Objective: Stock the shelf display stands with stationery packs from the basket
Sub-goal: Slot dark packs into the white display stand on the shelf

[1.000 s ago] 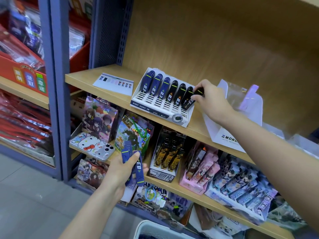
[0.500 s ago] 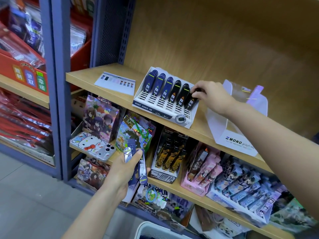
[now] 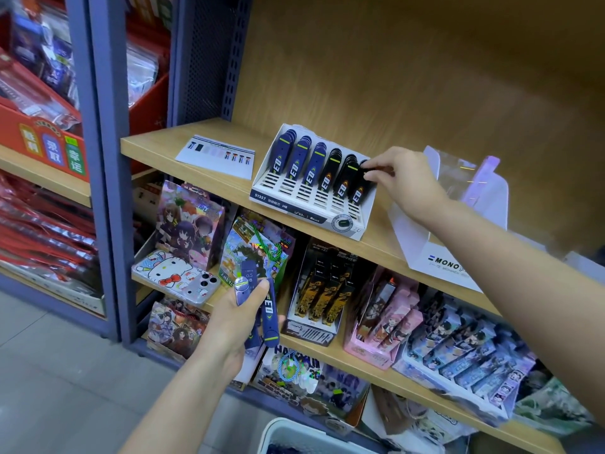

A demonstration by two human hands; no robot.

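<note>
The right grip [image 3: 404, 180], centre right of the frame, pinches the top end of a black pack [image 3: 359, 188] between thumb and fingertips. That pack stands in the rightmost column of the white display stand [image 3: 306, 209].

The stand sits near the front edge of the upper wooden shelf [image 3: 170, 142]. It has six columns, three of blue at left and three of black at right. All the packs lean at the rear, with bare slotted rows in front of them.

Just right of it is a white MONO stand [image 3: 438, 257]. To its left a printed card [image 3: 217, 155] lies flat, with bare board around it.

The left grip [image 3: 239, 319], lower centre, is wrapped round a bundle of blue packs [image 3: 271, 317], slim with a green stripe and white lettering. The rim of a white basket [image 3: 288, 430] shows at the bottom edge.
</note>
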